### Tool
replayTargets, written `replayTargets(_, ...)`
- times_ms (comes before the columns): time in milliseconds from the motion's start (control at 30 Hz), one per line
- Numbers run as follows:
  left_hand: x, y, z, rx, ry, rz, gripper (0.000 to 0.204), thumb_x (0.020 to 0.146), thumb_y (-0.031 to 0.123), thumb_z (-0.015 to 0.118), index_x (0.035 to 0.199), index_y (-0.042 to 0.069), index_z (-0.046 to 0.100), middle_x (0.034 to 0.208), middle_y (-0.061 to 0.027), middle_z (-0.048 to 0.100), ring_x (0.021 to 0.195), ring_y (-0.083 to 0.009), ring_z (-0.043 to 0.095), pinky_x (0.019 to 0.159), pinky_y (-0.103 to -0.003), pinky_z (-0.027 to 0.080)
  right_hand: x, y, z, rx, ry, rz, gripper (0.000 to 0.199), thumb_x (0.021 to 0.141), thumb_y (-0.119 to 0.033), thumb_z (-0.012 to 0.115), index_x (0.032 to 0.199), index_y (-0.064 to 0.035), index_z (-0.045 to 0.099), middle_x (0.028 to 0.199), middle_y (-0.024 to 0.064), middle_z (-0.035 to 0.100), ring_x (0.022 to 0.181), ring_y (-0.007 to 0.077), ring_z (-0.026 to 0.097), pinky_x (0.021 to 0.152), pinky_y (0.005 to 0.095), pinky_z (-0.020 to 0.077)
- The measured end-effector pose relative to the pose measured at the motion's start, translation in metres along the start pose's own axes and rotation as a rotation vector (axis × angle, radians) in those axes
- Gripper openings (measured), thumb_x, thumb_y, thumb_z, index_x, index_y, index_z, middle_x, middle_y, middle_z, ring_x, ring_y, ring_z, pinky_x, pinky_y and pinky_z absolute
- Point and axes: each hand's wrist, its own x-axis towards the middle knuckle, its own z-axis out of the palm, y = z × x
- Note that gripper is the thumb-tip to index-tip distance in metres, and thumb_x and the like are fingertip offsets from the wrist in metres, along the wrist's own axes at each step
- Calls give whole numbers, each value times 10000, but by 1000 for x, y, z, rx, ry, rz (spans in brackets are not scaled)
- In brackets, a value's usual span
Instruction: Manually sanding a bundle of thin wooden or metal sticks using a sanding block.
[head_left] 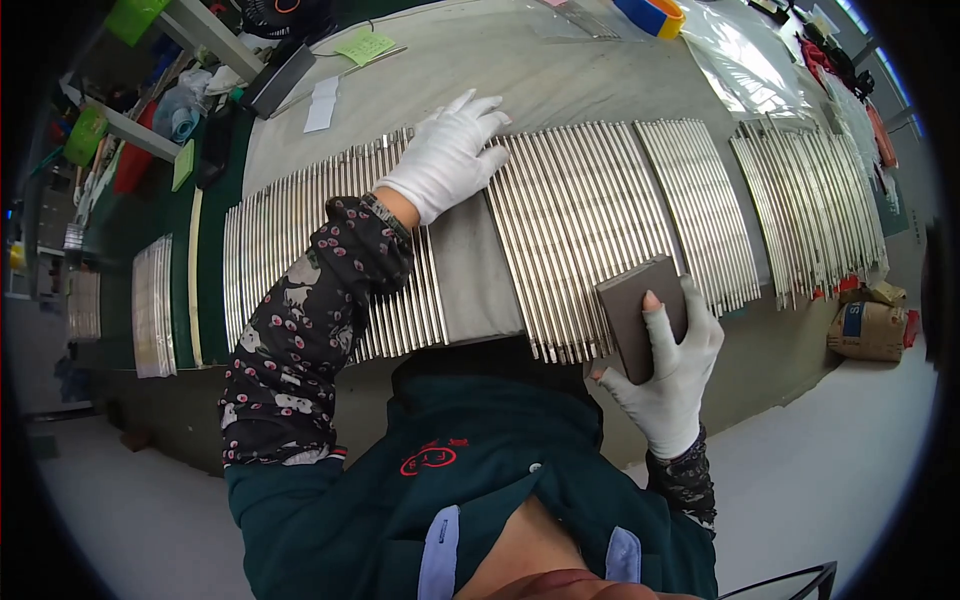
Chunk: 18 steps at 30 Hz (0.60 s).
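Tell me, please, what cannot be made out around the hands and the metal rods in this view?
- Head view: rods under the left hand are covered by its glove.
- Near rod ends are hidden by the right hand and its grey block.
- Left sleeve covers more rods.
- Shelf items at far left: too small and bent by the lens.

Silvery metal rods (580, 215) shine against the grey table cover (560, 70). White gloves cover the left hand (448, 155) and right hand (672, 370). The sanding block (640, 315) is dark brown-grey; the sleeve (310, 330) is black with pink-white flecks.
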Motion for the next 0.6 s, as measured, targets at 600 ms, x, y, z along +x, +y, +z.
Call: replayTargets(600, 17, -1, 23, -76, -29, -67, 295, 847, 275, 555, 1050, 100, 680, 1291, -109, 548, 1301, -363, 388, 1052, -457, 349, 1, 1, 7, -86, -2, 4, 1085, 460, -253, 896, 1399, -288, 355, 1376, 208, 331, 1106, 358, 408, 893, 464, 368)
